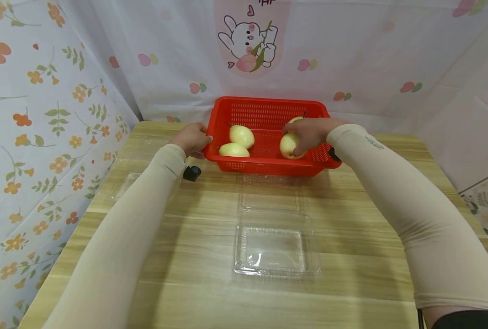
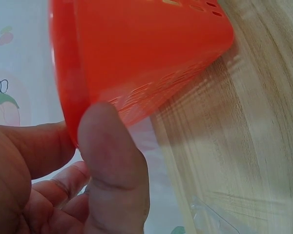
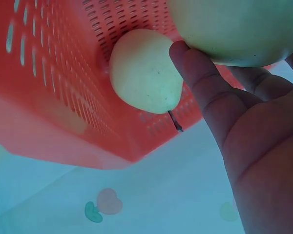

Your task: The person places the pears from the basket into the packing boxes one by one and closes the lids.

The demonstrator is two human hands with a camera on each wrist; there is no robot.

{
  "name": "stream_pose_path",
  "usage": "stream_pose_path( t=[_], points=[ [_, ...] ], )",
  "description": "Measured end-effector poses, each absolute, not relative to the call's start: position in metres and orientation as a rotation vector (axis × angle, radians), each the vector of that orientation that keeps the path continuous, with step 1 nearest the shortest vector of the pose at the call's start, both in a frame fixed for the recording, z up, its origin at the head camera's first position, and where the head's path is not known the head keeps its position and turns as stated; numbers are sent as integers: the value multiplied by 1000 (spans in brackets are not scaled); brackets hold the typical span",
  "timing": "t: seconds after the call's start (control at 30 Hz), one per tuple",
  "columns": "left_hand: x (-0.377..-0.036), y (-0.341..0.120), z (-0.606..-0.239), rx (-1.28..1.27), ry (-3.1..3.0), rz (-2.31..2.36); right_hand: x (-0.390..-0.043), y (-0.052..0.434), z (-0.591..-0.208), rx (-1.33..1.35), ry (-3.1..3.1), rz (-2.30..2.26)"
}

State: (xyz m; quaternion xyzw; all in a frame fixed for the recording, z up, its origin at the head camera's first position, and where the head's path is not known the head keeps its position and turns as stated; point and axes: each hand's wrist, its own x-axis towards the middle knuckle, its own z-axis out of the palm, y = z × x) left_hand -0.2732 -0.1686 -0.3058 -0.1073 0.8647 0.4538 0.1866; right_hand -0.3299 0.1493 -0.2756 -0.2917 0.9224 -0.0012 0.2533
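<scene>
A red plastic basket (image 1: 264, 167) with slotted walls stands at the back of the table. My left hand (image 1: 190, 139) pinches its left rim; in the left wrist view the thumb (image 2: 110, 156) lies against the outside of the red wall. Inside the basket's right end, my right hand (image 1: 313, 131) holds a pale yellow pear (image 1: 290, 147) with its fingers around it. Behind that one lies another pear (image 3: 145, 70), its dark stem showing in the right wrist view. Two more pears, one upper (image 1: 242, 136) and one lower (image 1: 233, 150), lie at the basket's left end.
An open clear plastic clamshell box (image 1: 274, 249) lies in front of the basket on the wood-grain table (image 1: 203, 283). More clear plastic packaging (image 1: 122, 180) sits at the left, partly behind the left arm. A patterned white cloth (image 1: 166, 59) hangs behind the table.
</scene>
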Motion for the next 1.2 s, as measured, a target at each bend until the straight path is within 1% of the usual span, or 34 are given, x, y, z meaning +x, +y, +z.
stream_pose_path(
  t=[0.37,0.63,1.2],
  points=[
    [-272,-166,-303,-280,2473,1220,-322,154,-267,-787,2552,-13],
    [-268,-165,-299,-263,2495,1173,-315,160,-263,-842,2558,-72],
    [-273,-167,-301,-242,2477,1174,-310,171,-261,-878,2594,-112]
  ],
)
